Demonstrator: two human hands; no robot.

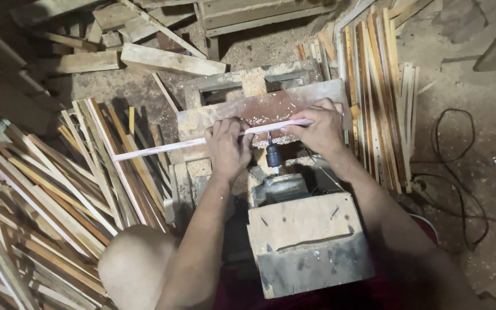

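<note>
A long thin pale wooden strip (162, 147) lies across a sawdust-covered work surface (271, 109). My left hand (228, 146) grips it near its middle, and my right hand (317, 127) holds its right end. Between my hands, a dark drill chuck with a bit (273, 156) points at the strip from a motor (279, 186) fixed on a wooden block (305, 241). My bare knee (136, 261) shows at lower left.
A heap of wooden strips (58, 201) lies at left. Another stack of strips (377, 97) stands at right. Rough planks (170, 60) and a wooden frame (259, 14) lie at the top. A black cable (460, 166) loops over the dirt floor at right.
</note>
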